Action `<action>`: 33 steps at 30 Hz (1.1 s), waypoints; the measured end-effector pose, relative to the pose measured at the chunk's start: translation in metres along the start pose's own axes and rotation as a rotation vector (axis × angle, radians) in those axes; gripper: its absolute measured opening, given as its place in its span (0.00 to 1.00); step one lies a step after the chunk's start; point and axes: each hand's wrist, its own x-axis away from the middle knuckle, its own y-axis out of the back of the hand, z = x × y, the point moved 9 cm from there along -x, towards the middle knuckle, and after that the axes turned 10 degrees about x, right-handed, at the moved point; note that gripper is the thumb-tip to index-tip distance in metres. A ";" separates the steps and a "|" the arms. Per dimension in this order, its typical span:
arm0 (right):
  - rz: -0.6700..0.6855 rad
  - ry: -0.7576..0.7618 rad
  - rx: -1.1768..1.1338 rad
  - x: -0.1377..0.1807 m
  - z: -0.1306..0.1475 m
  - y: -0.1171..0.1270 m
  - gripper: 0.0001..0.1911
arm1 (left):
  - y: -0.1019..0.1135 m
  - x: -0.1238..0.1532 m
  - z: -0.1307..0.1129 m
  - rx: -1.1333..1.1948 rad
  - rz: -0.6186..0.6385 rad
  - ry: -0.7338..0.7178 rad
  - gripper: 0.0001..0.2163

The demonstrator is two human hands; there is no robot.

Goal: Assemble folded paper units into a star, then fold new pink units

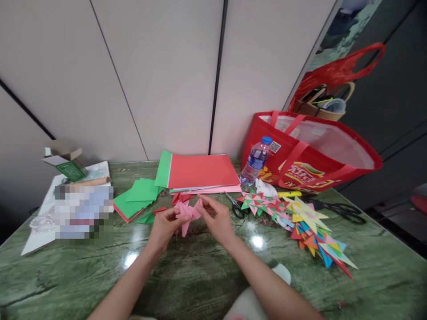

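Note:
A pink folded-paper piece [185, 215] with several points is held up between my two hands, just above the green marbled table [187, 275]. My left hand [166, 227] pinches its left side between thumb and fingers. On the other side, my right hand [216, 218] grips the right point of the same piece with thumb and fingertips. Just behind the paper lie red folded pieces [180, 198] and a green folded piece [146, 218], partly hidden by my hands.
Coloured sheets [203, 171] are stacked against the wall, with green squares [143, 190] to their left. Scissors [237, 209], a water bottle [256, 162], a red bag [300, 155] and strings of folded paper stars [310, 226] occupy the right. An opened box [71, 166] stands far left.

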 end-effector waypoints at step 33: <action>0.243 -0.034 0.255 0.006 -0.032 -0.029 0.14 | 0.077 -0.031 -0.023 -0.698 -0.238 -0.037 0.10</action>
